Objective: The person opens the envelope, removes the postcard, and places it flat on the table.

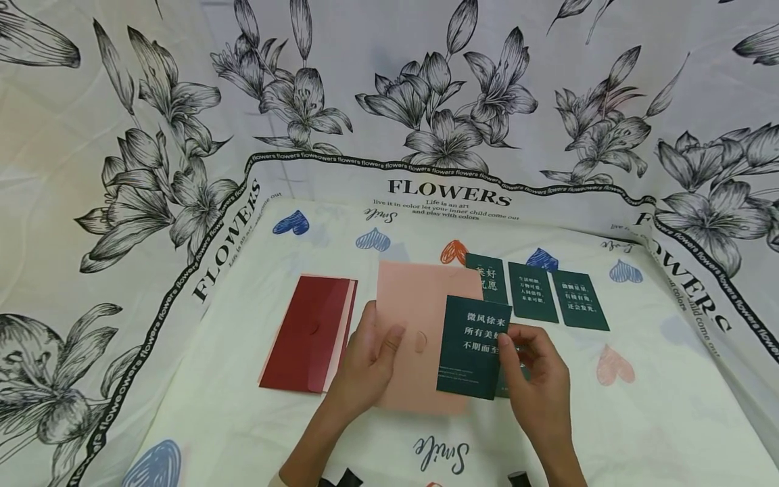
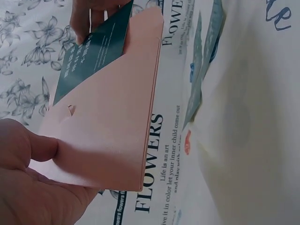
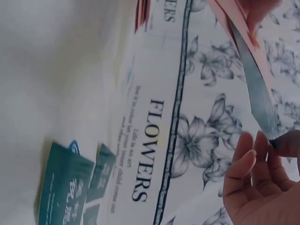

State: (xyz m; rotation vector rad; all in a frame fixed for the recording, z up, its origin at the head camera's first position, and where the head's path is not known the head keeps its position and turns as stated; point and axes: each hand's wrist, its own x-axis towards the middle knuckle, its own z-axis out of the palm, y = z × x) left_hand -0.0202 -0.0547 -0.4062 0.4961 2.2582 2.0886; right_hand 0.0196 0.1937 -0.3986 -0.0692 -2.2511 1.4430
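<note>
My left hand (image 1: 367, 365) grips a pink envelope (image 1: 404, 372) by its left side, thumb on the front near a small curved notch. In my right hand (image 1: 540, 379), the thumb and fingers pinch the right edge of a dark green card (image 1: 468, 365) printed with white Chinese characters. That card overlaps the envelope's right part; whether any of it is inside, I cannot tell. Another green piece (image 1: 502, 387) shows partly behind the card and right hand. In the left wrist view, the card (image 2: 96, 51) slants across the envelope (image 2: 108, 136).
Three green cards (image 1: 487, 274), (image 1: 533, 292), (image 1: 580, 300) lie in a row at the back right, the first partly hidden. Left of the hands lies a red envelope (image 1: 298, 338) over pink ones (image 1: 345, 318). The white cloth (image 1: 657, 419) has printed hearts; flowered fabric (image 1: 341, 40) rises behind.
</note>
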